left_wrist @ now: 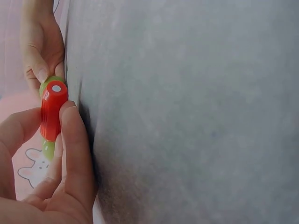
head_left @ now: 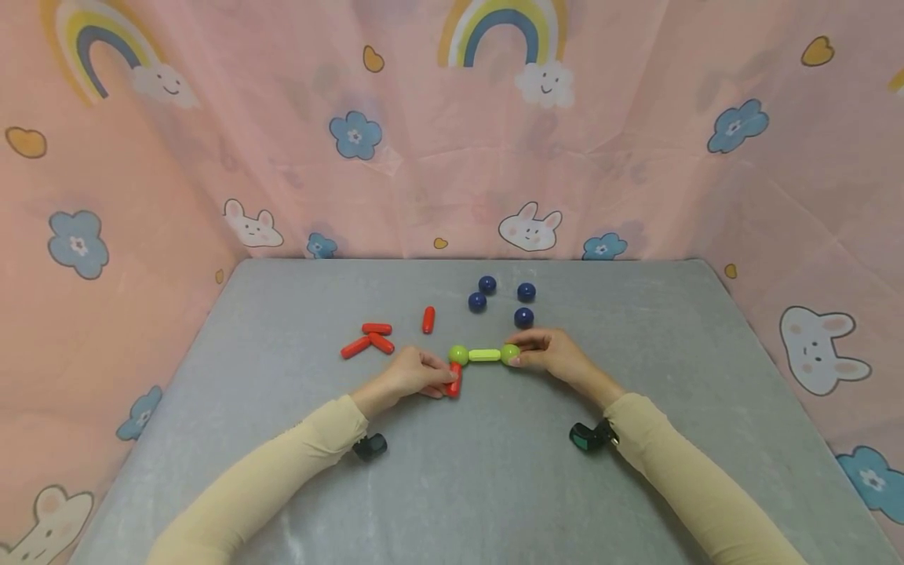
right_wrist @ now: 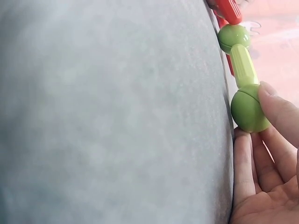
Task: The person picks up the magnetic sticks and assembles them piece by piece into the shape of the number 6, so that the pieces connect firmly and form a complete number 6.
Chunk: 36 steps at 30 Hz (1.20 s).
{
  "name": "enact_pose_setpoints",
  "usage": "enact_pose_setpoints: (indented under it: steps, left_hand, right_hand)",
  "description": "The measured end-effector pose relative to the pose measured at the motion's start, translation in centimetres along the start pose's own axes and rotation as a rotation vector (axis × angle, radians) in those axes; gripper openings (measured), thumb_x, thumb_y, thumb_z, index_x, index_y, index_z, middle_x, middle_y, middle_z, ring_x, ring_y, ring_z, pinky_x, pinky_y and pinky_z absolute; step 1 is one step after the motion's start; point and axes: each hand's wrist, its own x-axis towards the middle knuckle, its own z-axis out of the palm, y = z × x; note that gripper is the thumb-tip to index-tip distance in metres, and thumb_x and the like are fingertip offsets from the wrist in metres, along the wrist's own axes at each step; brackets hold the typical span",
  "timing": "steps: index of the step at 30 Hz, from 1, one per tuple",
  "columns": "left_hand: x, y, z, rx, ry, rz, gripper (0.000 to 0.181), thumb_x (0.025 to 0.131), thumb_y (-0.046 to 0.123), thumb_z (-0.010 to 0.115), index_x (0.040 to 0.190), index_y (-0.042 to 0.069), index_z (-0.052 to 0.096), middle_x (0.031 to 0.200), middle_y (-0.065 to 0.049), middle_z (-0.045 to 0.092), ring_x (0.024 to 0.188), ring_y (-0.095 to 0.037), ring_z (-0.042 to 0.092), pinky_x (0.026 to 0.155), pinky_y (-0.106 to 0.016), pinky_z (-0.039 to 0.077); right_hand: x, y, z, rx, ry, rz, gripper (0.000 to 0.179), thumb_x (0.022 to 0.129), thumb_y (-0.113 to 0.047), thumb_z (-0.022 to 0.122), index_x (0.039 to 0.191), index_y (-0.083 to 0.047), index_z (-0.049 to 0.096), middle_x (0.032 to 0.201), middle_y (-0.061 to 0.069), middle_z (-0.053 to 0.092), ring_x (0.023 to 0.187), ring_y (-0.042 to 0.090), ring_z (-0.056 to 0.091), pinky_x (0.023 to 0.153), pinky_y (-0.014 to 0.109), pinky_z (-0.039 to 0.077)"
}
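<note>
My left hand (head_left: 412, 372) pinches a red rod (left_wrist: 51, 112) between thumb and fingers; a pale disc shows in the rod's near end. The rod's far end meets a green ball (head_left: 458, 355). From that ball a light green rod (head_left: 484, 355) runs right to a second green ball (right_wrist: 251, 108), making a dumbbell shape. My right hand (head_left: 556, 355) holds this second ball, thumb on one side and fingertips beneath. In the right wrist view the red rod (right_wrist: 229, 10) touches the first ball. Whether it is attached, I cannot tell.
Several loose red rods (head_left: 377, 329) lie left of the green piece, one of them (head_left: 428, 320) apart from the others. Beyond the right hand sit several dark blue balls (head_left: 524, 317). The grey table (head_left: 466, 486) ends at a pink patterned curtain (head_left: 424, 188).
</note>
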Motion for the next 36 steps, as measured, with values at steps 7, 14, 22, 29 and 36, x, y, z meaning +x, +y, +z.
enact_pose_setpoints:
  steps: [7, 14, 22, 29, 36]
  left_hand:
    - [0.02, 0.07, 0.08, -0.001, -0.002, -0.005, 0.017, 0.086, 0.015, 0.076, 0.096, 0.001, 0.076, 0.076, -0.001, 0.074, 0.065, -0.008, 0.069, 0.066, -0.026, 0.061]
    - [0.12, 0.1, 0.15, 0.009, 0.0, -0.019, 0.017, 0.087, 0.015, 0.076, 0.096, 0.001, 0.077, 0.074, -0.003, 0.074, 0.063, -0.007, 0.069, 0.063, -0.025, 0.06]
    - [0.16, 0.14, 0.15, 0.012, -0.012, -0.014, 0.016, 0.087, 0.014, 0.075, 0.096, 0.0, 0.076, 0.073, -0.004, 0.074, 0.062, -0.008, 0.069, 0.063, -0.026, 0.06]
    - [0.03, 0.12, 0.29, 0.016, -0.016, 0.007, 0.015, 0.087, 0.013, 0.075, 0.095, -0.001, 0.075, 0.072, -0.005, 0.074, 0.06, -0.008, 0.069, 0.062, -0.027, 0.061]
    - [0.19, 0.22, 0.5, 0.017, -0.004, 0.002, 0.016, 0.087, 0.012, 0.075, 0.095, -0.002, 0.075, 0.071, -0.005, 0.074, 0.059, -0.009, 0.07, 0.061, -0.027, 0.061]
  right_hand:
    - [0.1, 0.18, -0.03, 0.007, -0.002, -0.003, 0.044, 0.082, -0.025, 0.081, 0.122, -0.01, 0.069, 0.118, 0.011, 0.071, 0.101, 0.011, 0.066, 0.086, 0.02, 0.053]
    - [0.01, 0.07, 0.07, -0.004, 0.0, -0.001, 0.043, 0.083, -0.025, 0.081, 0.122, -0.011, 0.069, 0.118, 0.01, 0.071, 0.102, 0.013, 0.066, 0.087, 0.022, 0.053]
    - [0.02, -0.05, 0.04, 0.005, -0.002, 0.003, 0.044, 0.082, -0.025, 0.081, 0.122, -0.011, 0.069, 0.118, 0.011, 0.071, 0.103, 0.013, 0.066, 0.087, 0.022, 0.053]
    - [0.09, 0.02, 0.05, -0.001, 0.0, 0.0, 0.043, 0.083, -0.025, 0.081, 0.122, -0.011, 0.069, 0.119, 0.011, 0.071, 0.103, 0.012, 0.066, 0.087, 0.021, 0.053]
    - [0.1, 0.0, 0.08, -0.012, 0.003, 0.007, 0.042, 0.082, -0.024, 0.081, 0.121, -0.012, 0.07, 0.119, 0.01, 0.071, 0.103, 0.013, 0.066, 0.087, 0.022, 0.053]
